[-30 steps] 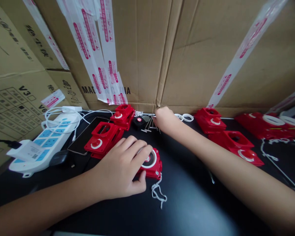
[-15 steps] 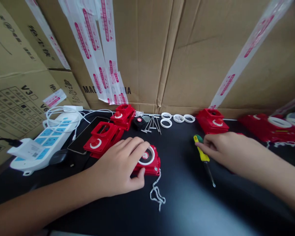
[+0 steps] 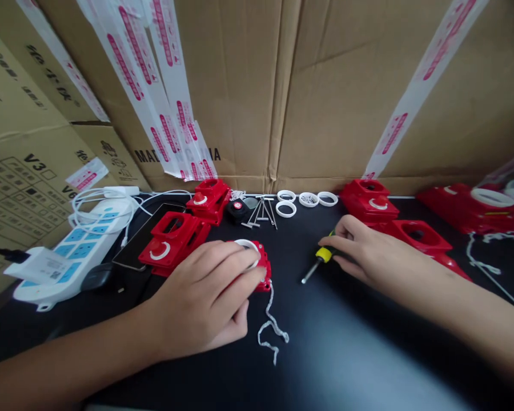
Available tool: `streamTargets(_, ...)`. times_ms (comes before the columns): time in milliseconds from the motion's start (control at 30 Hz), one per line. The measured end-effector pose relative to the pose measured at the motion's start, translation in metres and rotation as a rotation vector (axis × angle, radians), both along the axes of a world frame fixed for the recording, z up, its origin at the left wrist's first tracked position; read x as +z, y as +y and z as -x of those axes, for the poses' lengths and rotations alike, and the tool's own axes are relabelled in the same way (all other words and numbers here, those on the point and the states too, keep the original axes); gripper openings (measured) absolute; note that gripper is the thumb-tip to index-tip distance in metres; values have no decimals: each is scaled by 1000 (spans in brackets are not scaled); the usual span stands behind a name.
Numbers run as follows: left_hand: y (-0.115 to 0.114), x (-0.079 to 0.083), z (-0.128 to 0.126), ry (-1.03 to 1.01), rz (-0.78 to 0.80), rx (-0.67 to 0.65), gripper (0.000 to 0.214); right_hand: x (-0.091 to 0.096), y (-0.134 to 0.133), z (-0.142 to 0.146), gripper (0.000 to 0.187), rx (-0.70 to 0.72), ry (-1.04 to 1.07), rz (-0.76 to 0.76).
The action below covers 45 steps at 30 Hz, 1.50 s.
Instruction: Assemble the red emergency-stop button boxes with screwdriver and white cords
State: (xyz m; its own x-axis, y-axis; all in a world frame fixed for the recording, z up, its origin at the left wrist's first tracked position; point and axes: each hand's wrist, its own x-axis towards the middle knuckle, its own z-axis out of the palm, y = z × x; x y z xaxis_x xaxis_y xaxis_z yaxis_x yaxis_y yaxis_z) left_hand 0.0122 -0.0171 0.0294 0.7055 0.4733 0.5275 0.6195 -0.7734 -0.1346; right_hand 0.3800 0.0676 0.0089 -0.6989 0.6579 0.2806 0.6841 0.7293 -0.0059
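Note:
My left hand (image 3: 201, 297) is closed over a red plastic case (image 3: 264, 265) on the dark table and covers most of it. A white ring (image 3: 249, 245) on the case's top shows partly past the knuckles. From the case's right side a thin whitish cord (image 3: 270, 324) trails onto the tabletop. To the right, my right hand (image 3: 355, 248) grips a screwdriver (image 3: 324, 254) by its yellow and green handle. Its metal shaft points down and left, toward the red case but apart from it. The fingers hide much of the handle.
Red cases stand at left (image 3: 173, 240), at right (image 3: 370, 202) and far right (image 3: 466, 211). White rings (image 3: 286, 209) and T-shaped metal pins (image 3: 263, 211) lie at the back, by a black tape measure (image 3: 239, 210). A power strip (image 3: 89, 234), a phone (image 3: 143, 245) and cardboard boxes (image 3: 240, 85) border the table.
My right hand has moved left with the screwdriver, whose tip has swung from pointing down-right to down-left. My left hand has shifted further over the red case, hiding more of it.

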Motion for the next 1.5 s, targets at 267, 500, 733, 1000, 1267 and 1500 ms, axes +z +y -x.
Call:
streamTargets(267,25,-15,14,-35,447,256,89,-2,10,6,31,109,8,164)
streamTargets(500,28,-10,8,-306,692,304,76,-11,5,18,41,-1,112,273)
streamTargets(733,10,-12,0,-510,691,419,82,5,-27,10,36,-151,461,475)
streamTargets(1000,8,-20,4,-476,670,369,81,25,-33,1,38,-150,724,708)
streamTargets(1267,10,-19,7,-457,632,333,82,23,-33,-7,36,-144,611,874)
streamTargets(1500,9,-18,7,-461,643,331,82,26,-29,-8,37,-122,545,831)
